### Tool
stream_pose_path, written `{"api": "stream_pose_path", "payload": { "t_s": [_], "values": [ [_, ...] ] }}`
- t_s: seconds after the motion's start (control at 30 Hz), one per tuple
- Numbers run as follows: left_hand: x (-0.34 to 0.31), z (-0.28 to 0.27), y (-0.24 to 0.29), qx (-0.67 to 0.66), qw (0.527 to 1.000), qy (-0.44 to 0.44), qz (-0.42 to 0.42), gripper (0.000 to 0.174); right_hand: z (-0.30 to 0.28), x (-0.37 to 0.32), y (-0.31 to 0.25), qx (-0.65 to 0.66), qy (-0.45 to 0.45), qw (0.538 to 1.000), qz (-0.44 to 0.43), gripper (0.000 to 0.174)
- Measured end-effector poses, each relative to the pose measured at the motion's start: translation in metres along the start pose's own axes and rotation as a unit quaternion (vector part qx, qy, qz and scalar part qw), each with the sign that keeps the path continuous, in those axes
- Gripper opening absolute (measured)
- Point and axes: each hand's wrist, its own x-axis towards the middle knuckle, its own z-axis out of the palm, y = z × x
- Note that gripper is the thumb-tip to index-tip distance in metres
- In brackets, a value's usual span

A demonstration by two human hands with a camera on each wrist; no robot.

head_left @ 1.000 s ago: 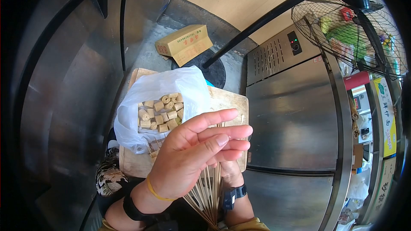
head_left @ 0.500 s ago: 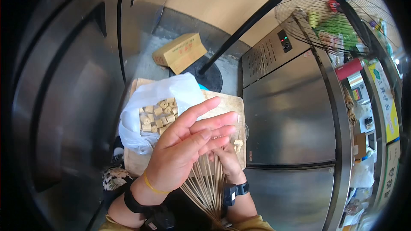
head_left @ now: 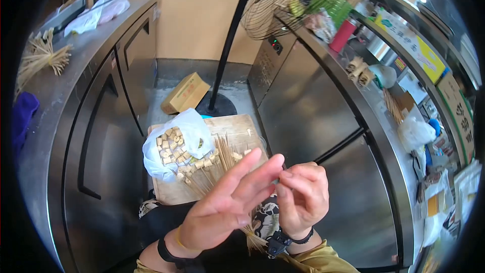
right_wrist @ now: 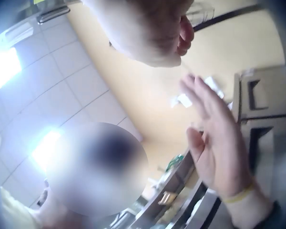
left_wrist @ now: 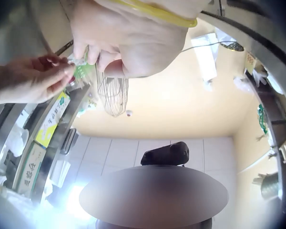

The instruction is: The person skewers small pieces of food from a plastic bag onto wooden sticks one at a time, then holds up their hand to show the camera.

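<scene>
In the head view the left hand (head_left: 217, 212) is raised palm up above the lap, fingers extended and nothing on its palm. Beside its fingertips is the right hand (head_left: 307, 197), fingers curled in and thumb tip near the index finger; no object shows between them. Both hands also appear in the left wrist view, the right hand (left_wrist: 35, 78) close to the left hand's fingers. Below them, thin wooden skewers (head_left: 224, 149) lie fanned on a board (head_left: 174, 192). A white plastic bag (head_left: 189, 121) there holds beige rolled pieces (head_left: 169, 144); more pieces sit at skewer ends.
A cardboard box (head_left: 186, 93) and a fan stand base (head_left: 217, 107) are on the floor behind the board. Steel cabinets flank both sides. Another skewer bundle (head_left: 48, 55) lies on the left counter, and a red bottle (head_left: 343, 34) stands on the right one.
The right hand has left the skewers and moved up and right to the left hand's fingertips. The left hand has lowered slightly. The head view has shifted, showing more counter on both sides.
</scene>
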Motion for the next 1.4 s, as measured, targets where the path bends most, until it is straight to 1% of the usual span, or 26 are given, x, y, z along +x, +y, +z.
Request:
{"api": "stream_pose_path", "payload": {
  "t_s": [0.07,0.23,0.33,0.5,0.7,0.8,0.9,1.0,1.1,1.2,1.3,1.4],
  "values": [
    [-0.006,0.019,-0.007,0.005,1.0,-0.018,-0.01,0.084,-0.014,0.0,-0.014,-0.039,-0.008,0.999,-0.037,0.033],
    [-0.015,0.048,-0.017,0.027,1.0,0.002,0.002,0.084,-0.021,-0.011,-0.024,-0.034,0.042,0.998,-0.039,0.033],
    [-0.018,0.045,-0.021,0.024,0.999,-0.025,0.008,0.083,-0.02,-0.017,-0.025,-0.014,0.054,0.998,-0.032,0.031],
    [-0.02,0.048,-0.022,0.03,0.999,-0.008,0.012,0.082,-0.018,-0.018,-0.026,0.007,0.058,0.998,-0.017,0.03],
    [-0.016,0.044,-0.026,0.031,0.999,0.008,0.007,0.081,-0.018,-0.02,-0.021,-0.001,0.06,0.998,-0.024,0.029],
    [-0.015,0.041,-0.028,0.032,0.999,0.015,0.003,0.081,-0.02,-0.022,-0.017,-0.007,0.05,0.998,-0.022,0.032],
    [-0.013,0.039,-0.028,0.035,0.999,0.019,0.002,0.081,-0.021,-0.021,-0.017,-0.018,0.027,0.999,-0.022,0.027],
    [-0.012,0.038,-0.028,0.033,0.999,0.025,0.0,0.081,-0.02,-0.022,-0.014,-0.019,0.026,0.999,-0.026,0.028],
    [-0.012,0.037,-0.028,0.029,0.999,0.031,-0.001,0.08,-0.02,-0.024,-0.012,-0.012,0.037,0.999,-0.02,0.036],
    [-0.012,0.038,-0.028,0.028,0.999,0.036,0.0,0.08,-0.016,-0.022,-0.014,-0.005,0.066,0.998,-0.008,0.037],
    [-0.011,0.04,-0.029,0.026,0.999,0.043,0.001,0.081,-0.018,-0.023,-0.013,-0.008,0.055,0.998,-0.009,0.039],
    [-0.012,0.042,-0.029,0.022,0.999,0.048,0.003,0.082,-0.021,-0.023,-0.012,-0.017,0.042,0.999,-0.03,0.041]
  ]
}}
